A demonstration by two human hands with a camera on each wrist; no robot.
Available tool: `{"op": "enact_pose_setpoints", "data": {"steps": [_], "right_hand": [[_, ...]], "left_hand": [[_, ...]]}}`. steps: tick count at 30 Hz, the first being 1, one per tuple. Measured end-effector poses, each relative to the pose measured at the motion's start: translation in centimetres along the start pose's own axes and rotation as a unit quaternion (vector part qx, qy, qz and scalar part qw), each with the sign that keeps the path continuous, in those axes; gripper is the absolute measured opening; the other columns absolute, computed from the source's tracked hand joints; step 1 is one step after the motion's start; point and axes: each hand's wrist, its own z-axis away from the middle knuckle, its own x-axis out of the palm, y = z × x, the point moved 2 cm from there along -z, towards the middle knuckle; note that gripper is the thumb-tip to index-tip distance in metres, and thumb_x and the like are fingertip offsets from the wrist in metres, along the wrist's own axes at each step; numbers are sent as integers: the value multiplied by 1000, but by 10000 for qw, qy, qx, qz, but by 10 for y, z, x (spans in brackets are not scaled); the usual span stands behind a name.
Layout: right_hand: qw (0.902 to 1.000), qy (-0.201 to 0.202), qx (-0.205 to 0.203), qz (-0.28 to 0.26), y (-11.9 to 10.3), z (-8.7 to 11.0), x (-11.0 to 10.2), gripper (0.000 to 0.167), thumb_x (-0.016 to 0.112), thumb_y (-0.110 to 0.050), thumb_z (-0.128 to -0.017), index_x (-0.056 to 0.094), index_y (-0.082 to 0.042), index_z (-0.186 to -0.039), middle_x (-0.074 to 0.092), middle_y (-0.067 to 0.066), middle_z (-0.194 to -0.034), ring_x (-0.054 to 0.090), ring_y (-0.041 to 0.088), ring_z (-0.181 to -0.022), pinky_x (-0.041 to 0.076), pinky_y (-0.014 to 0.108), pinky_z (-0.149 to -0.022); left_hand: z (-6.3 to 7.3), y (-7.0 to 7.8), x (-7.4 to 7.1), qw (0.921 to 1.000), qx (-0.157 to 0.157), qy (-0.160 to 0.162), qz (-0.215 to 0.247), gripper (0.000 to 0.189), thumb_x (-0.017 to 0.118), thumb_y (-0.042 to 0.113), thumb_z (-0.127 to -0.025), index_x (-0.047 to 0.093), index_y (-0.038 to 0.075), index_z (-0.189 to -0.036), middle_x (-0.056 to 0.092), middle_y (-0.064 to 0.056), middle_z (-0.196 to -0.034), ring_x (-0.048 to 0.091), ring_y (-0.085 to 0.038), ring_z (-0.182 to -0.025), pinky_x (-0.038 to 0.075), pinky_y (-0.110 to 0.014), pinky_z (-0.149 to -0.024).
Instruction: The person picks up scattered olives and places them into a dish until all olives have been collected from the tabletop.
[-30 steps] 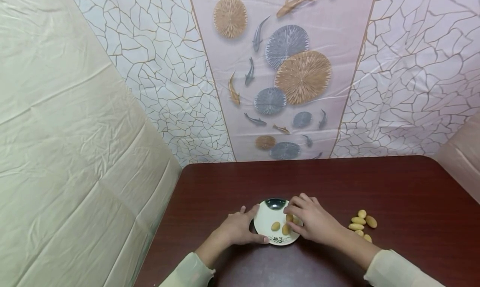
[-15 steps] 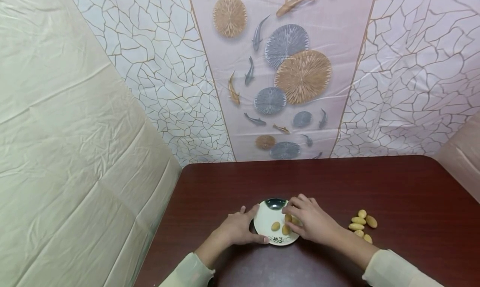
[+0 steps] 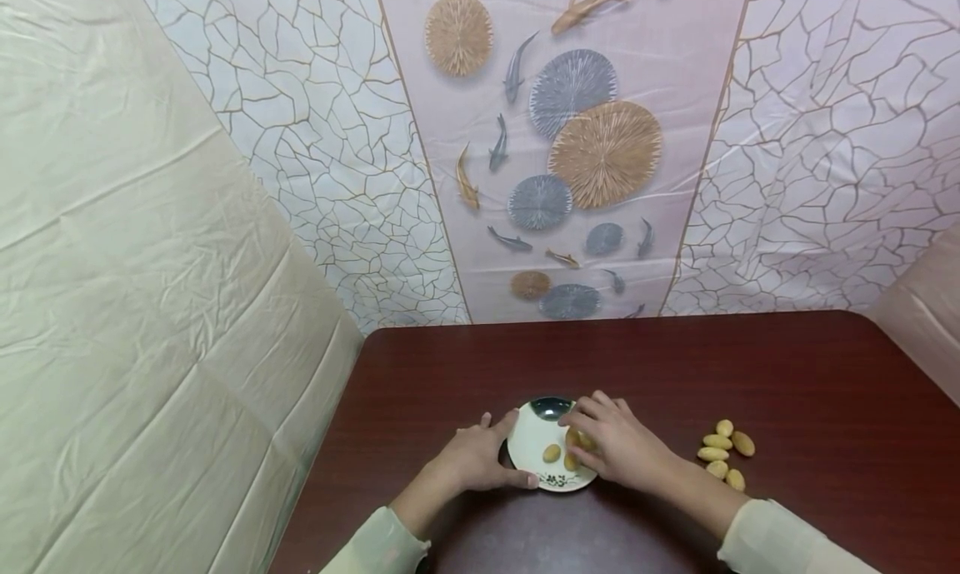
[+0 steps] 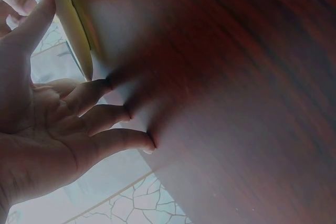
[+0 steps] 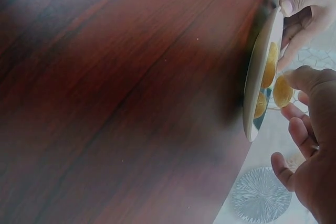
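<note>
A round white plate (image 3: 528, 445) with a dark green patch and a printed sprig stands on the table. My left hand (image 3: 474, 457) rests at its left side, thumb tip on the rim and fingers stretched out. In the left wrist view several fingertips touch the table. Over the plate's right half, my right hand (image 3: 618, 445) pinches a small yellow oval fruit (image 5: 283, 92), perhaps a date, between thumb and fingers. On the plate lie a similar fruit (image 3: 552, 453) and others (image 3: 572, 462), partly hidden by the right hand in the head view.
To the right, several more yellow oval fruits (image 3: 717, 455) lie in a loose group on the dark red-brown table (image 3: 810, 391). Patterned cloth (image 3: 555, 249) hangs behind the table's back edge, and a pale creased cloth (image 3: 187, 307) lines the left side.
My right hand shifts slightly left over the plate, with the fruit still pinched. The left hand, the plate and the loose group stay put.
</note>
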Motion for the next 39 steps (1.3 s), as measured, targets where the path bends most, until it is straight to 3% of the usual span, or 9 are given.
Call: {"op": "enact_pose_setpoints", "data": {"steps": [18,39], "right_hand": [[9990,185,241,337,-1,-4,14,37,95,-27,-86,81,-19,-118,70,-5,-108,56,13,-99,47,36,-81],[9991,169,230,327,-4,-1,8,34,94,-26,-87,81,-20,-118,72,-4,-116,59,13,-102,50,39,-84]], "left_hand": [[1,1,-2,10000,30,-2,66,118,86,74,-83,36,19,-175,55,-23,-166,45,-45,-161,42,-70,-126],[6,4,-5,10000,40,5,71,118,86,72,-84,35,18,-175,52,-24,-167,44,-46,-161,41,-70,-127]]}}
